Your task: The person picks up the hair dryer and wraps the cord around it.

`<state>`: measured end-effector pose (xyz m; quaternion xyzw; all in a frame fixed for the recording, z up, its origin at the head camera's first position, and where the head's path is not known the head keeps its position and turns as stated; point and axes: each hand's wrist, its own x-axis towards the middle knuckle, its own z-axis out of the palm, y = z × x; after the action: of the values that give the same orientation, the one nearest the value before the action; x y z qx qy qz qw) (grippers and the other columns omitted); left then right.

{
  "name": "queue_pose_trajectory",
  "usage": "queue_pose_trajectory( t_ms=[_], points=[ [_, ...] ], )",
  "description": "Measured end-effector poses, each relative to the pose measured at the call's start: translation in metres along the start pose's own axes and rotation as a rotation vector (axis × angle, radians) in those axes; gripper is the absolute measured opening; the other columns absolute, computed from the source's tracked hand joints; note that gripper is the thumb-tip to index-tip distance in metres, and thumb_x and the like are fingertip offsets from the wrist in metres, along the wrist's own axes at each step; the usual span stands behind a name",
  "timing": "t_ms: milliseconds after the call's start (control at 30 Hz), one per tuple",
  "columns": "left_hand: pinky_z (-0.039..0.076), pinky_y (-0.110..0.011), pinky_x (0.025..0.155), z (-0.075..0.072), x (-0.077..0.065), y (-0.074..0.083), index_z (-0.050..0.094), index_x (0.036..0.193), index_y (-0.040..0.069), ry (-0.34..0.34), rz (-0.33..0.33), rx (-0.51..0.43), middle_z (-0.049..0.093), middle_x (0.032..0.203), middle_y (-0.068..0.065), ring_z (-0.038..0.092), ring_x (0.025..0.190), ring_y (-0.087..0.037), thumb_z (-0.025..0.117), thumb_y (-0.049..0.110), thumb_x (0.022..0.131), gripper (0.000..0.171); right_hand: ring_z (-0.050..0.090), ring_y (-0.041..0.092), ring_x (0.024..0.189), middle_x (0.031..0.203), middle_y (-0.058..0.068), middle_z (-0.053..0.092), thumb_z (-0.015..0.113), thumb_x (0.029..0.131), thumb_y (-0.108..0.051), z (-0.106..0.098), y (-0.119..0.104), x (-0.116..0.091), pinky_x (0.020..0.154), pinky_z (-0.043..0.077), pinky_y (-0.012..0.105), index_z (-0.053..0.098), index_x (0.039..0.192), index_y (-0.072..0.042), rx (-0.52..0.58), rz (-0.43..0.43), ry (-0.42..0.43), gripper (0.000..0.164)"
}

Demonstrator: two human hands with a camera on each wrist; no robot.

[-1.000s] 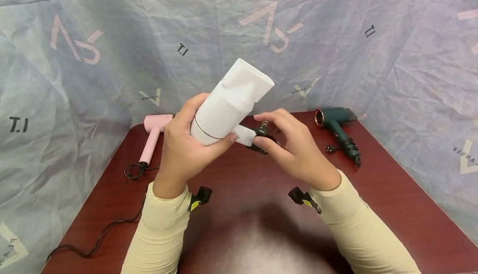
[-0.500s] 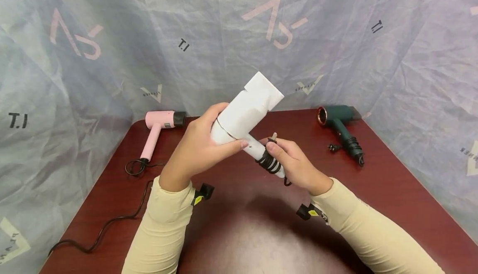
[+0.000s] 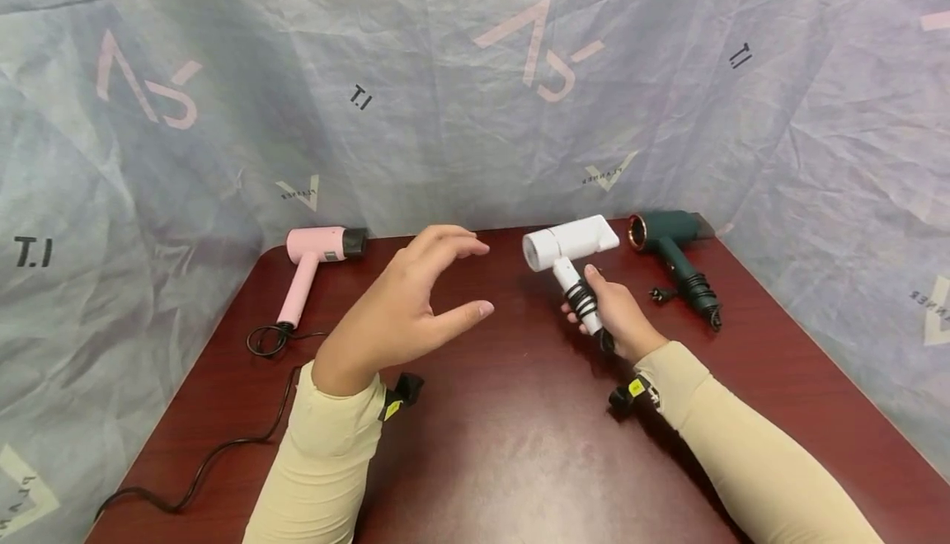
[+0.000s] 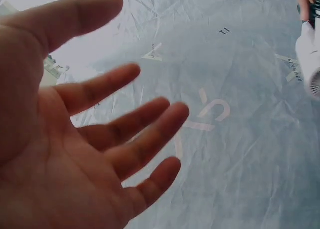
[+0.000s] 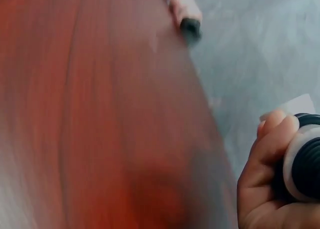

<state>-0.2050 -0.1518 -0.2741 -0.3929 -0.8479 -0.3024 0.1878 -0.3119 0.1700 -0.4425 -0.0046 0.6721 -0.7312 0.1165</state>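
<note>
Half a second ago I had both hands on the white hair dryer (image 3: 571,241) in mid-view; now my left hand (image 3: 393,307) has let go of it and the right hand (image 3: 619,315) alone grasps its handle, where the black cord (image 3: 582,302) is wound. The dryer is now farther right, its nozzle near the green hair dryer (image 3: 665,231); I cannot tell whether it touches the table (image 3: 482,437). On the grey backdrop (image 3: 416,25) I read "T.I" and, mirrored beside a V, "PLANNER". My left fingers are spread and gently bent, thumb apart, well clear of the dryer; my right fingers curl round the handle.
</note>
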Motion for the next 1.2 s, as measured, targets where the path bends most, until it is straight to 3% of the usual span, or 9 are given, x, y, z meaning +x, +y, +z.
queue_pose_trajectory(
  t_ms=[167,333,467,667,800,967,1200],
  points=[
    [0.043,-0.044,0.111,0.001,0.001,0.002,0.063,0.133,0.016,-0.047,0.057,0.012,0.057,0.138,0.003,0.054,0.132,-0.016,0.078,0.033,0.092,0.047,0.070,0.010,0.069,0.088,0.007,0.074,0.033,0.108,-0.059,-0.023,0.010,0.014,0.056,0.058,0.024,0.049,0.133,0.005,-0.002,0.061,0.014,0.070],
    [0.044,-0.038,0.113,0.003,0.002,0.001,0.063,0.132,0.017,-0.089,0.070,0.010,0.057,0.139,0.004,0.053,0.133,-0.013,0.076,0.034,0.093,0.044,0.073,0.012,0.073,0.092,0.009,0.074,0.033,0.109,-0.057,-0.028,0.007,0.021,0.060,0.061,0.026,0.044,0.137,0.004,0.006,0.094,0.010,0.069],
    [0.043,-0.034,0.113,0.003,0.002,0.006,0.063,0.131,0.017,-0.140,0.119,-0.032,0.056,0.139,0.004,0.052,0.132,-0.009,0.075,0.035,0.094,0.043,0.076,0.017,0.076,0.100,0.015,0.073,0.036,0.109,-0.056,-0.031,0.006,0.028,0.062,0.063,0.030,0.042,0.140,0.006,-0.026,0.074,0.021,0.070],
    [0.043,-0.030,0.112,0.001,0.000,0.016,0.062,0.131,0.015,-0.211,0.180,-0.068,0.056,0.136,0.004,0.052,0.131,-0.008,0.074,0.031,0.095,0.041,0.078,0.025,0.090,0.110,0.020,0.071,0.045,0.108,-0.050,-0.046,0.004,0.040,0.077,0.065,0.040,0.040,0.149,0.005,-0.005,0.034,0.030,0.069],
    [0.044,-0.028,0.112,0.000,-0.001,0.021,0.062,0.131,0.016,-0.262,0.196,-0.109,0.056,0.136,0.006,0.052,0.130,-0.006,0.074,0.030,0.095,0.041,0.075,0.018,0.082,0.096,0.008,0.072,0.051,0.105,-0.054,-0.054,0.003,0.045,0.073,0.064,0.037,0.050,0.143,0.006,-0.143,-0.026,0.122,0.071],
    [0.043,-0.027,0.113,0.001,0.001,0.023,0.061,0.132,0.016,-0.305,0.195,-0.112,0.056,0.135,0.007,0.052,0.130,-0.005,0.073,0.029,0.095,0.041,0.062,0.008,0.068,0.080,-0.005,0.060,0.059,0.098,-0.062,-0.062,0.003,0.049,0.062,0.059,0.027,0.066,0.130,0.002,-0.355,-0.096,0.295,0.072],
    [0.044,-0.026,0.111,0.007,0.000,0.020,0.062,0.130,0.016,-0.367,0.147,-0.095,0.058,0.132,0.010,0.053,0.126,-0.002,0.075,0.029,0.094,0.041,0.051,0.007,0.063,0.072,-0.009,0.054,0.061,0.095,-0.065,-0.065,0.006,0.050,0.057,0.051,0.024,0.071,0.120,-0.003,-0.467,-0.101,0.345,0.068]
  ],
)
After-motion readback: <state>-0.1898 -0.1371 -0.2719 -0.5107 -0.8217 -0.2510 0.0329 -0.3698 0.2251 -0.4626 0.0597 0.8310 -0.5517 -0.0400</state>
